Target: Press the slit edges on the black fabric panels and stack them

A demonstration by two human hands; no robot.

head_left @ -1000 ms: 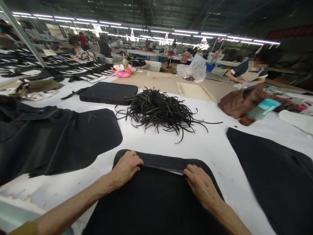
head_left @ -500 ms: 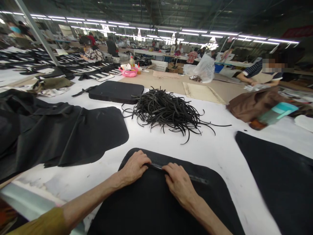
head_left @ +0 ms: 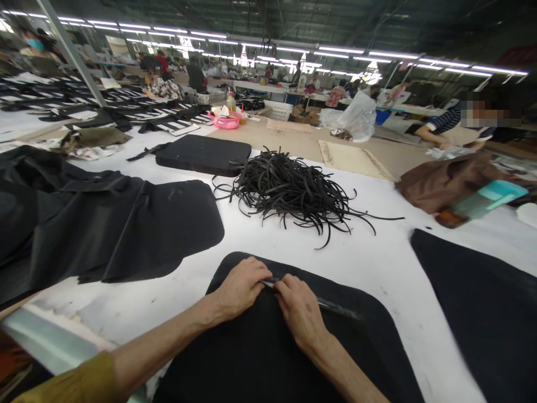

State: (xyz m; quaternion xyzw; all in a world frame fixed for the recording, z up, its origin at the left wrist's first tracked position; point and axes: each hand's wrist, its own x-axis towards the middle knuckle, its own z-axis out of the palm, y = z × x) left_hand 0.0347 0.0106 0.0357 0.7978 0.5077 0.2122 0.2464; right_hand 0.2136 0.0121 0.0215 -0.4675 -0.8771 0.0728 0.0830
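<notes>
A black fabric panel with rounded corners lies on the white table right in front of me. Its far edge is folded over into a narrow strip. My left hand and my right hand rest side by side on that fold, fingertips almost touching and pinching the folded edge. A heap of thin black straps lies beyond the panel.
More black fabric pieces lie at the left and right. A black flat pad sits behind the straps. A brown bag and a teal box are at the right. Other people work at the far tables.
My right hand has slid left along the folded edge until it is next to my left hand. The view has shifted slightly.
</notes>
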